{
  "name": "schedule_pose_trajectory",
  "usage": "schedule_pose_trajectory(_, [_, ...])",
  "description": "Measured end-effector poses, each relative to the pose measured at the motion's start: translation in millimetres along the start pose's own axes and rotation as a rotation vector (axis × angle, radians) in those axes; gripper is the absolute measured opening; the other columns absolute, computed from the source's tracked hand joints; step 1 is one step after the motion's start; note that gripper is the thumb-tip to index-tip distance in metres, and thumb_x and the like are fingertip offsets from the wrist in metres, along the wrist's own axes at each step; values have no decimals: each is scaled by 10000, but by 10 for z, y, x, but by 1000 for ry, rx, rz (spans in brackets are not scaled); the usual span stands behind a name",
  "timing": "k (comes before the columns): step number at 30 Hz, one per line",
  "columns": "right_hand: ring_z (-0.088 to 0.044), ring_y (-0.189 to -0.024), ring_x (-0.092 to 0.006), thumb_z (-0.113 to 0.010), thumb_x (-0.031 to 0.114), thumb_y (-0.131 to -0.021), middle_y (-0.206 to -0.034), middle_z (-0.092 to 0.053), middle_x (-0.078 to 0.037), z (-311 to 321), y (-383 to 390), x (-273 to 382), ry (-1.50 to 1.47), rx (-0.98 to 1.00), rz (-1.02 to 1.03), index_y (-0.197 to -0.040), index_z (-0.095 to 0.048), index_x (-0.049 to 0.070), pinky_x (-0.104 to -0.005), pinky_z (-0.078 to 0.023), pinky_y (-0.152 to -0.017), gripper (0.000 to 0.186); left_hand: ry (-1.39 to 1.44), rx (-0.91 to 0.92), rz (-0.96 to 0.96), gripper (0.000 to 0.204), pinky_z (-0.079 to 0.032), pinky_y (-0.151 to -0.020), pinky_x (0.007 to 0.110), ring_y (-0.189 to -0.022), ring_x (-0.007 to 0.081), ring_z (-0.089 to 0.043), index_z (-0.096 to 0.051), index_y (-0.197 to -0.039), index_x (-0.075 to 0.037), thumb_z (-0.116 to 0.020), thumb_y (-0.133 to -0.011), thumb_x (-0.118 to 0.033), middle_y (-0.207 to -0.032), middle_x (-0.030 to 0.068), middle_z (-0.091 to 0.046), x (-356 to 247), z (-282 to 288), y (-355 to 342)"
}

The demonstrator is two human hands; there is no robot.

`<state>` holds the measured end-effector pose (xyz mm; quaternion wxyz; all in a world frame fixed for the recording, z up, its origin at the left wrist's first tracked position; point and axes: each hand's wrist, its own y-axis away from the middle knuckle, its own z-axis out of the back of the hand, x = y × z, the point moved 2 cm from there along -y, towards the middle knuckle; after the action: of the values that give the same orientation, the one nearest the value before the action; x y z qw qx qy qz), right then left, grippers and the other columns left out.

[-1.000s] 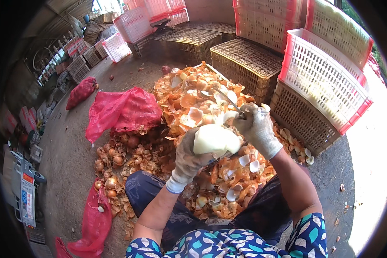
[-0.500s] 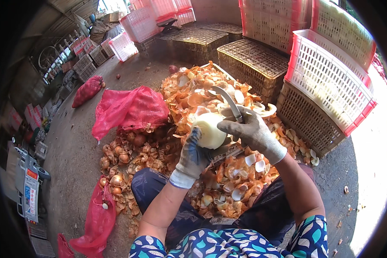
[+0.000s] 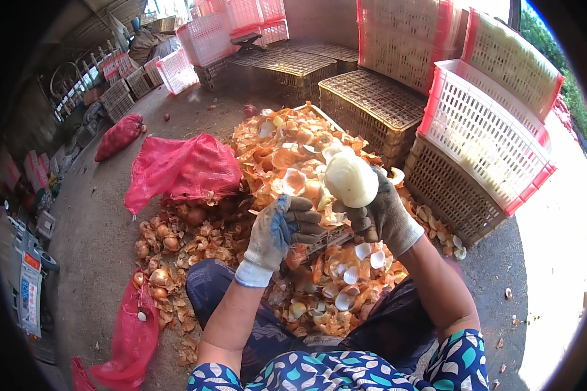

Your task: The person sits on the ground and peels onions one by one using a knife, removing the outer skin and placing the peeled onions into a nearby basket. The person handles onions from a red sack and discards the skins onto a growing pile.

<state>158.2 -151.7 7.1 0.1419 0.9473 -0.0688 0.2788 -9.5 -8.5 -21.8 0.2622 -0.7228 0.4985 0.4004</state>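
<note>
A peeled pale onion (image 3: pixel 351 179) is in my gloved right hand (image 3: pixel 388 212), which grips it from its right and lower side. The curved blade seen earlier cannot be made out now; the onion and the hand may hide it. To the left, my gloved left hand (image 3: pixel 284 229) is half open, its loosely bent fingers pointing toward the right hand and nothing visible in them. Behind and below both hands spreads a heap of orange onion skins (image 3: pixel 287 153), mixed with white peeled layers (image 3: pixel 347 298).
Unpeeled onions (image 3: pixel 169 243) lie left of the heap beside a red mesh sack (image 3: pixel 202 166). Another red mesh sack (image 3: pixel 134 339) lies flat nearer me. White-and-red crates (image 3: pixel 489 130) stand on brown crates (image 3: pixel 460 189) at the right. A full red sack (image 3: pixel 119 137) lies farther left.
My left hand has let go of the peeled onion and drawn apart from it. The onion has moved up and right with my right hand. The curved knife has gone from sight.
</note>
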Motion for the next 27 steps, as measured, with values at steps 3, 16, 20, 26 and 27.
schedule_pose_trajectory(3, [-620,-439,-200,-444,498,-942,-810,-675,-257,128,15,-43,-62,-84,29,-1202,-543,57,-246,-503,-345,521,67,13,19,453,-615,-678,370,-811,288,-713,-584,-1141,47,-481,-984,-365,-959,194,-694,23,78,2])
schedule_pose_trajectory(16, [-478,-502,-51,-477,515,-949,-773,-603,-2,-27,351,2022,65,-408,798,-1173,-532,-45,-196,-327,-367,606,107,-19,-192,354,-618,-684,401,-795,307,-705,-577,-1126,35,-498,-979,-277,-949,202,-688,-600,149,424])
schedule_pose_trajectory(20, [-514,-605,-54,-514,216,-983,-944,-630,-65,153,327,586,563,-458,506,-1038,-574,29,-128,-411,-446,204,-31,-194,-385,273,-589,-660,344,-741,230,-696,-621,-1031,0,-534,-968,-251,-882,143,-698,-776,593,834])
schedule_pose_trajectory(26, [-555,-605,-76,-473,239,-1017,-1005,-656,-86,118,192,177,384,-405,410,-1047,-588,67,-147,-427,-389,209,-201,-1136,-473,400,-546,-555,291,-625,175,-667,-616,-698,-55,-623,-937,-376,-715,105,-691,118,2600,2025])
schedule_pose_trajectory(27, [-569,-604,-78,-474,232,-1016,-1010,-661,-73,-118,159,60,396,-433,313,-1072,-586,84,-153,-407,-360,194,-231,-1283,-284,426,-525,-542,276,-605,161,-653,-606,-681,-57,-637,-926,-403,-722,99,-691,488,2973,2245])
